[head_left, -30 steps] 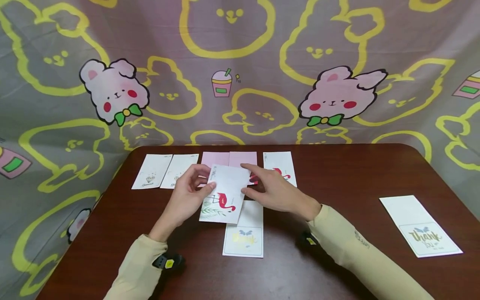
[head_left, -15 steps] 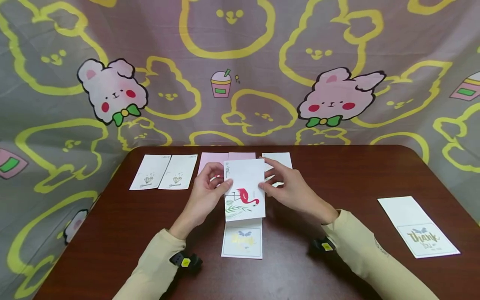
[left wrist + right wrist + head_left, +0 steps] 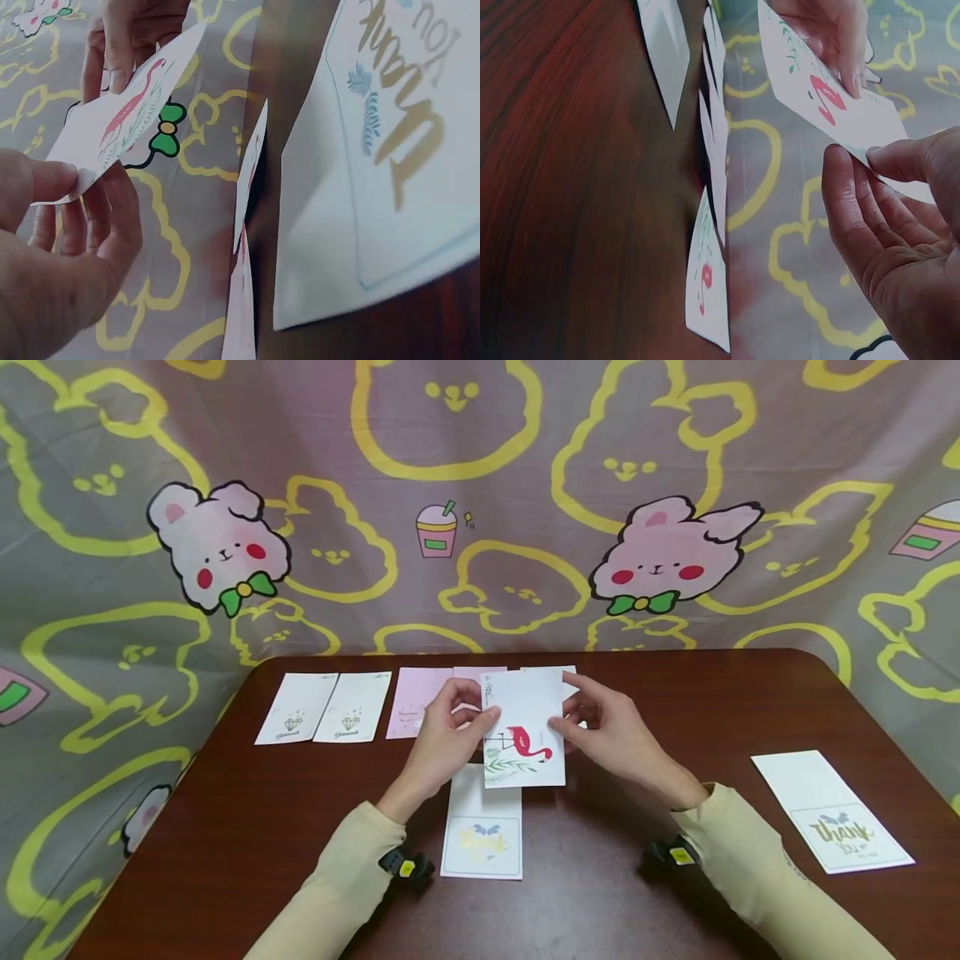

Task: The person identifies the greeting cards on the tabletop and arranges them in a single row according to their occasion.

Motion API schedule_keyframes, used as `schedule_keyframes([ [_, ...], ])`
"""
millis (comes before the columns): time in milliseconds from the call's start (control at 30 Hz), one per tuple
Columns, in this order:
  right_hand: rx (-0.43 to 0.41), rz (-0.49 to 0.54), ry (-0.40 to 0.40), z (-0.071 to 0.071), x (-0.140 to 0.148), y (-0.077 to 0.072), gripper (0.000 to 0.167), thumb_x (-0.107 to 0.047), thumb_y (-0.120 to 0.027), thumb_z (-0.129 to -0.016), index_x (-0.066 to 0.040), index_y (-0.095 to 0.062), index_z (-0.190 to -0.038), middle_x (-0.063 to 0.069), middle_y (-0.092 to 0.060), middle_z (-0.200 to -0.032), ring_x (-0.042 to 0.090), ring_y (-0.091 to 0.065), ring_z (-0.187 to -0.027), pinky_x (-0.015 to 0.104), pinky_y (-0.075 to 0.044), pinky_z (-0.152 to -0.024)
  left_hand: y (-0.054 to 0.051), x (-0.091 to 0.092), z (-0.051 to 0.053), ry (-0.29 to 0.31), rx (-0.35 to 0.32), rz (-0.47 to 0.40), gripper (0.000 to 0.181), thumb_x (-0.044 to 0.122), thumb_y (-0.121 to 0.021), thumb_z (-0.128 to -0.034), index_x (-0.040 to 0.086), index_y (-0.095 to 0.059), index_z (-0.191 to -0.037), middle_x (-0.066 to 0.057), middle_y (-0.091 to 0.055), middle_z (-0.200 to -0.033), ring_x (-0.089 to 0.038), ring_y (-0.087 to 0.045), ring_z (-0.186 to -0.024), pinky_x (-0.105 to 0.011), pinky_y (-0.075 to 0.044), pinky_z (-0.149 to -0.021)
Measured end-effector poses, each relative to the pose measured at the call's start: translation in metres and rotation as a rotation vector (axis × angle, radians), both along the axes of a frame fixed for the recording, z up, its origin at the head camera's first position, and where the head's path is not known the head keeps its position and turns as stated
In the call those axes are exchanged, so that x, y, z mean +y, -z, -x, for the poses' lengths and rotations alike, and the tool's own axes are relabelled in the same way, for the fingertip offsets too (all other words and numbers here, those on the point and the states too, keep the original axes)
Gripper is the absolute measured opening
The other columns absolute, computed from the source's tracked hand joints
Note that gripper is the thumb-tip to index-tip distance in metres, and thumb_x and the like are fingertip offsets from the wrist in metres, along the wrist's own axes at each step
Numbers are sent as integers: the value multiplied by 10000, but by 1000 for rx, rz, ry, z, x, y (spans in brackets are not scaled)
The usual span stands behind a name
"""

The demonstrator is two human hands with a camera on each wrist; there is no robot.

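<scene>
A white card with a red flamingo and green leaves (image 3: 522, 735) is held upright above the table between both hands. My left hand (image 3: 442, 743) pinches its left edge, thumb in front and fingers behind. My right hand (image 3: 618, 735) pinches the right edge the same way. In the left wrist view, the left hand (image 3: 67, 247) grips the near end of the card (image 3: 124, 120). The right wrist view has the right hand (image 3: 900, 217) pinching the card (image 3: 840, 105). Below and partly behind it lies a "Thank you" card (image 3: 482, 843) on the table.
Two white diamond cards (image 3: 295, 708) lie at the table's back left, with pink cards (image 3: 412, 693) beside them. Another white card (image 3: 572, 673) at the back is partly hidden by the held card and right hand. A second "Thank you" card (image 3: 832, 814) lies at the right.
Both hands have moved right with the flamingo card, which was tilted and now stands straighter. More of the left pink card shows, and the white card at the back is more covered.
</scene>
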State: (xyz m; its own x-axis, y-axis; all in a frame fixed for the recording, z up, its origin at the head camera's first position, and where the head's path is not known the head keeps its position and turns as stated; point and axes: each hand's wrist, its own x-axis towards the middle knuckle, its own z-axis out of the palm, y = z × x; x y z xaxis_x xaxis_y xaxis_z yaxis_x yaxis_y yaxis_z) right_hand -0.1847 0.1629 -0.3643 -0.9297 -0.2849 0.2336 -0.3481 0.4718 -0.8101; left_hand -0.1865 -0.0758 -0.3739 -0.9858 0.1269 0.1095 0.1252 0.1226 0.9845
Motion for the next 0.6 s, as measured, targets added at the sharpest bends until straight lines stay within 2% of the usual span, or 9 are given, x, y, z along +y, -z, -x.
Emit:
schedule_keyframes([
  [200, 0, 42, 36, 2, 16, -1, 663, -24, -771, -889, -84, -493, -1489, 137, -697, -990, 191, -679, -806, 364, -633, -657, 0, 15, 10, 8, 34, 51, 283, 130, -728, -942, 62, -555, -1154, -88, -573, -999, -147, -616, -717, -527, -611, -632],
  [433, 62, 86, 79, 6, 36, 1, 658, 1, -771, -882, -131, -517, -1474, 166, -715, -960, 111, -696, -743, 360, -631, -630, -1, 37, 21, 6, 36, 96, 298, 171, -739, -936, 87, -570, -1167, -92, -614, -982, -194, -650, -710, -478, -616, -599],
  [500, 77, 98, 90, 7, 42, 2, 674, 3, -775, -878, -145, -513, -1480, 175, -719, -956, 97, -696, -737, 336, -628, -622, 0, 42, 23, 22, 34, 104, 304, 168, -735, -942, 88, -572, -1186, -101, -622, -982, -240, -667, -727, -489, -619, -612],
  [600, 100, 98, 107, 8, 51, 3, 697, -2, -781, -875, -157, -502, -1495, 182, -722, -960, 79, -692, -745, 296, -621, -620, -1, 50, 27, 59, 33, 111, 328, 142, -728, -947, 80, -565, -1225, -122, -628, -990, -217, -653, -718, -510, -624, -647],
])
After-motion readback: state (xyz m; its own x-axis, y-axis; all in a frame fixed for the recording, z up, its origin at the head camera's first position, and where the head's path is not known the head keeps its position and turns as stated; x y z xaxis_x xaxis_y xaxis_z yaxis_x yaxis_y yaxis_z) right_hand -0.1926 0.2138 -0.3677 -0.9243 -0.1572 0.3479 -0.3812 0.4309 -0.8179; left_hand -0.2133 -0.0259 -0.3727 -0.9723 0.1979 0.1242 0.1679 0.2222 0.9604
